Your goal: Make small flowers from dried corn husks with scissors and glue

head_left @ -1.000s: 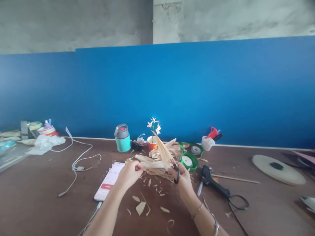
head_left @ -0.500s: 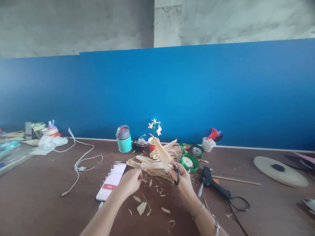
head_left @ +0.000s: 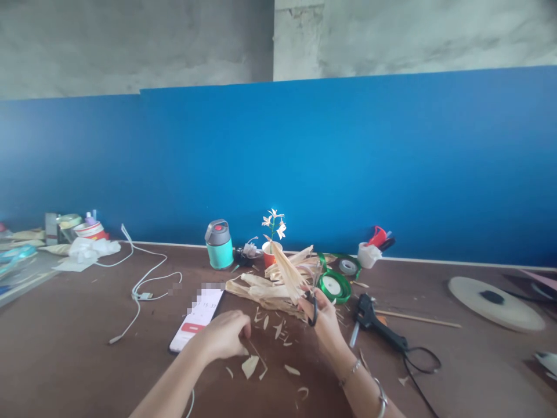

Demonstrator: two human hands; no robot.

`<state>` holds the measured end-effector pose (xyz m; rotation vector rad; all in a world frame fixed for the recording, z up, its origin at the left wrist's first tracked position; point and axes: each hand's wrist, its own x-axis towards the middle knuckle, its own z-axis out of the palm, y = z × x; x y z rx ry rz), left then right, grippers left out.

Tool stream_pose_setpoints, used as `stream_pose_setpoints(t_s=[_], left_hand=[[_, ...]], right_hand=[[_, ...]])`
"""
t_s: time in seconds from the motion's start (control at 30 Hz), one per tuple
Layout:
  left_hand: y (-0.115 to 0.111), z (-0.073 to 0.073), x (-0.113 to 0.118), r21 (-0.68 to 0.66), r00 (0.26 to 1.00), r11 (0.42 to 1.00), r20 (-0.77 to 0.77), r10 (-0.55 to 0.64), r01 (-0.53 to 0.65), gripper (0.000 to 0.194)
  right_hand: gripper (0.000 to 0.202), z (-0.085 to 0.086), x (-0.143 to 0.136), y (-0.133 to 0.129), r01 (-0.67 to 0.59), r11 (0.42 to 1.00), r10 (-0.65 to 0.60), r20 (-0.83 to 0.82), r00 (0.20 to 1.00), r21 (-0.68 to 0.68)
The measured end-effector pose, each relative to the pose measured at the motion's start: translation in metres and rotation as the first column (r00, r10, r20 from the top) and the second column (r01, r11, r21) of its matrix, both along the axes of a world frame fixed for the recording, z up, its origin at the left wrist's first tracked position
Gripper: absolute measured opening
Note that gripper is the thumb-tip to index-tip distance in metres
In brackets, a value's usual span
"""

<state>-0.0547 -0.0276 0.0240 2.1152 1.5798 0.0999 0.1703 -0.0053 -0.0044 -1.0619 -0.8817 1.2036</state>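
My right hand is closed around black-handled scissors. Its fingertips also pinch a pale dried corn husk, which stands up at a slant. My left hand reaches down to the table, fingers curled together beside small cut husk scraps. Whatever lies between its fingertips is too small or hidden to make out. Behind both hands is a heap of dried husks. A red and white cup beyond it holds a stem with white flowers.
Under my left forearm lies a phone; a turquoise flask stands behind. On the right are green ribbon rolls, a black glue gun with its cord, a thin stick and a round disc. White cables trail at left.
My left hand has come down toward me, from the edge of the husk heap to the scraps, covering one of them. My right hand, with scissors and husk, has barely moved.
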Motion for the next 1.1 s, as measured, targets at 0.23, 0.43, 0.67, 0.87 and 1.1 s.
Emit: stream_pose_setpoints(t_s=[0.23, 0.43, 0.67, 0.87, 1.1], left_hand=[[-0.012, -0.002, -0.005, -0.085, 0.999, 0.996, -0.028, 0.018, -0.020, 0.008], [-0.007, 0.003, 0.001, 0.002, 0.999, 0.999, 0.005, 0.042, -0.042, 0.015], [0.019, -0.019, 0.026, -0.024, 0.975, 0.999, 0.217, 0.040, -0.035, 0.015], [0.026, -0.021, 0.029, 0.085, 0.979, 0.994, 0.197, 0.051, -0.068, 0.029], [0.022, -0.018, 0.036, 0.007, 0.983, 1.000, 0.184, -0.001, -0.001, 0.029]], right_hand=[[0.039, -0.001, 0.000, 0.000, -0.014, 1.000, 0.014, -0.013, 1.000, 0.004], [0.039, 0.000, 0.000, -0.001, -0.006, 1.000, 0.005, 0.026, 1.000, 0.014], [0.038, -0.002, 0.000, 0.000, 0.017, 1.000, -0.017, -0.018, 1.000, 0.014], [0.040, -0.002, 0.001, 0.000, 0.011, 0.999, -0.011, 0.010, 1.000, 0.032], [0.041, -0.006, 0.001, 0.002, 0.000, 0.999, 0.002, -0.030, 1.000, 0.048]])
